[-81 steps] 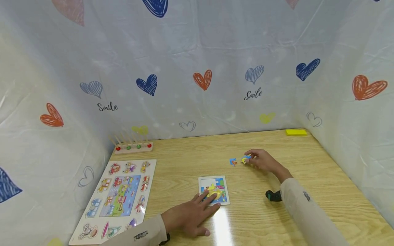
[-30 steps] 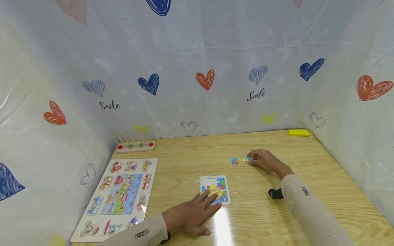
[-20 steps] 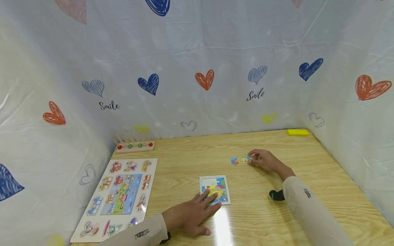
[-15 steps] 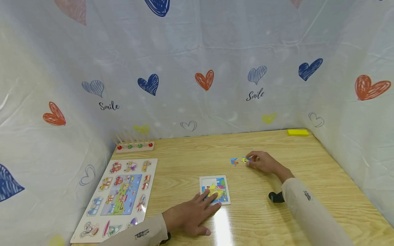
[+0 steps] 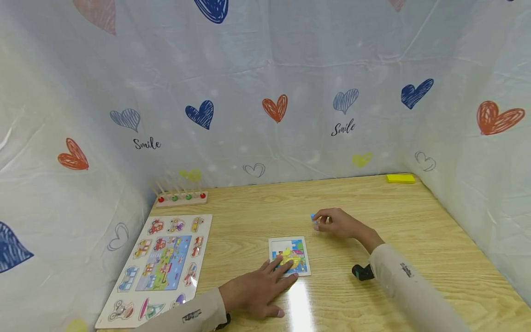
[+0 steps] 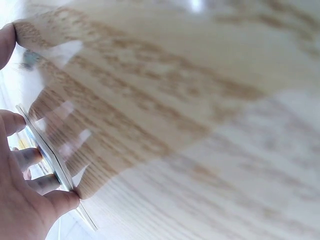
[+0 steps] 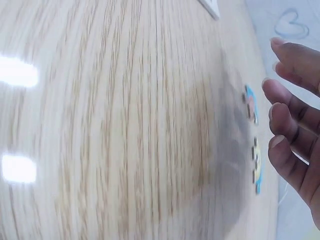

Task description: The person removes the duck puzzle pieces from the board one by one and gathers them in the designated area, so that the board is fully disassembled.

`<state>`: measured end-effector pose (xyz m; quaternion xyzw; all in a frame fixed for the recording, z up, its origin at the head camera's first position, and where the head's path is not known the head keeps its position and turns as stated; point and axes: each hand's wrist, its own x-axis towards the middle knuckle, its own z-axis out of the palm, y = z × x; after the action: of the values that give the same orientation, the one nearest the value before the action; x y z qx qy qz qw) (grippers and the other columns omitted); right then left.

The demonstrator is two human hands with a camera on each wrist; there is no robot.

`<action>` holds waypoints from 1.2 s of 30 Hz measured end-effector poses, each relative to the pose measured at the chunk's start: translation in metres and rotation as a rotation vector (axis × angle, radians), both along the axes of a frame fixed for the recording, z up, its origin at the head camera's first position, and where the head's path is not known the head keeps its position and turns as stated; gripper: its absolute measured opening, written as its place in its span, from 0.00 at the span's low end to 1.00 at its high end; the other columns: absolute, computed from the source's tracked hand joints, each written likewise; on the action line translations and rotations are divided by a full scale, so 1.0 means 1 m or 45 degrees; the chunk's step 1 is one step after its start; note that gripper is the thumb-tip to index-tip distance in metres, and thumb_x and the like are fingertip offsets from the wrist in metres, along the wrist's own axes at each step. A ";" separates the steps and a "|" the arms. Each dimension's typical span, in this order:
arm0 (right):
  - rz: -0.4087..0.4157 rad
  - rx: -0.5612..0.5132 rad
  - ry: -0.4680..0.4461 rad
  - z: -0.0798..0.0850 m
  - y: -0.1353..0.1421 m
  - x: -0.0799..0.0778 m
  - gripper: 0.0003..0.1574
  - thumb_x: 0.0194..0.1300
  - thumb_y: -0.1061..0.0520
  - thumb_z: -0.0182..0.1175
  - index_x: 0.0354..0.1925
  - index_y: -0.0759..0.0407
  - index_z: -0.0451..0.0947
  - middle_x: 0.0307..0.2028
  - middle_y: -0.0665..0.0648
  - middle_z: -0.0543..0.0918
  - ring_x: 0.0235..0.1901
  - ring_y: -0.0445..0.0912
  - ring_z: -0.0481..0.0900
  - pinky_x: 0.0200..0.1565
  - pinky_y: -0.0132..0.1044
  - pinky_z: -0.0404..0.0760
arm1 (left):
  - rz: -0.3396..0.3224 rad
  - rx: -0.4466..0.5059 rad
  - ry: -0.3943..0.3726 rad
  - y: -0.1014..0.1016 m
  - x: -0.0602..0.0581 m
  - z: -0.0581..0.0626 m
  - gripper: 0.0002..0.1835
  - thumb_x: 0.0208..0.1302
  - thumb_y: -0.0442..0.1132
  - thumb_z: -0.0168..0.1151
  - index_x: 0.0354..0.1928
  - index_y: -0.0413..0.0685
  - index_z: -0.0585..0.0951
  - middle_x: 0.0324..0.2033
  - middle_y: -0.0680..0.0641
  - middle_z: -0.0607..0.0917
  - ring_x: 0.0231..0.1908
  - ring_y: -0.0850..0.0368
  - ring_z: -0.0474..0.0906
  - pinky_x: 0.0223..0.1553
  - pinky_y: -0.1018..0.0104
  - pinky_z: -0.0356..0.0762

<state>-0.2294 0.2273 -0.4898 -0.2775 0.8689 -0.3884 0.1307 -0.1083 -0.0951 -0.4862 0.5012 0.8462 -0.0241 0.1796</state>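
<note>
My left hand [image 5: 262,289] rests with spread fingers on the lower left of a small jigsaw puzzle in a white tray [image 5: 282,247]; the left wrist view shows fingertips on the tray [image 6: 54,159]. A pale gap shows at the picture's upper left. My right hand [image 5: 340,223] hovers over two loose puzzle pieces, fingers loosely bent. In the right wrist view both lie on the table below the fingers: a blue and reddish piece [image 7: 251,105] and a yellow and blue piece [image 7: 257,167]. From the head, the hand mostly hides them; a blue corner of one piece [image 5: 313,216] shows.
A large picture board [image 5: 199,267] with vehicle and toy shapes lies at the left. Behind it stands a wooden peg rack [image 5: 181,199] with red and green beads. A yellow block [image 5: 400,178] sits at the back right. Heart-printed curtains [image 5: 265,152] enclose the table.
My right hand has left the yellow and blue piece and shifted left, over to the blue and reddish one. My left hand has stayed on the puzzle tray.
</note>
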 end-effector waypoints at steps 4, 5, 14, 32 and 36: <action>0.027 0.025 0.000 0.002 -0.012 0.004 0.21 0.72 0.52 0.62 0.55 0.64 0.80 0.36 0.52 0.82 0.27 0.40 0.73 0.31 0.33 0.76 | 0.012 -0.009 -0.025 0.000 0.000 0.001 0.44 0.71 0.72 0.39 0.81 0.62 0.44 0.81 0.47 0.42 0.79 0.40 0.40 0.74 0.44 0.55; 0.033 0.031 -0.004 0.002 -0.015 0.005 0.21 0.72 0.51 0.62 0.55 0.63 0.80 0.36 0.52 0.82 0.27 0.40 0.73 0.31 0.33 0.76 | 0.011 -0.011 -0.027 0.000 0.000 0.002 0.44 0.71 0.72 0.39 0.81 0.62 0.44 0.81 0.47 0.42 0.79 0.40 0.40 0.74 0.44 0.56; 0.119 0.037 -0.016 -0.007 -0.035 0.015 0.17 0.71 0.52 0.63 0.53 0.58 0.82 0.34 0.47 0.83 0.31 0.39 0.76 0.45 0.41 0.80 | 0.002 0.014 -0.025 -0.001 0.000 0.003 0.44 0.71 0.71 0.40 0.81 0.60 0.46 0.81 0.46 0.43 0.79 0.39 0.42 0.73 0.43 0.58; 0.316 0.103 -0.052 -0.008 -0.056 0.026 0.15 0.69 0.53 0.65 0.52 0.55 0.84 0.36 0.46 0.80 0.34 0.37 0.75 0.40 0.32 0.78 | 0.004 0.010 0.012 0.000 0.000 -0.001 0.46 0.70 0.72 0.41 0.81 0.60 0.45 0.81 0.45 0.43 0.79 0.37 0.43 0.72 0.42 0.60; 0.327 0.149 -0.012 -0.008 -0.058 0.026 0.15 0.69 0.51 0.65 0.51 0.54 0.85 0.37 0.45 0.80 0.35 0.36 0.74 0.41 0.32 0.78 | 0.000 -0.011 0.024 0.000 0.001 0.000 0.46 0.70 0.73 0.40 0.81 0.60 0.44 0.81 0.45 0.43 0.79 0.38 0.42 0.72 0.43 0.60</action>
<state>-0.2034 0.1697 -0.4981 -0.3765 0.8467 -0.3187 0.1995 -0.1077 -0.0951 -0.4864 0.5003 0.8476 -0.0325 0.1737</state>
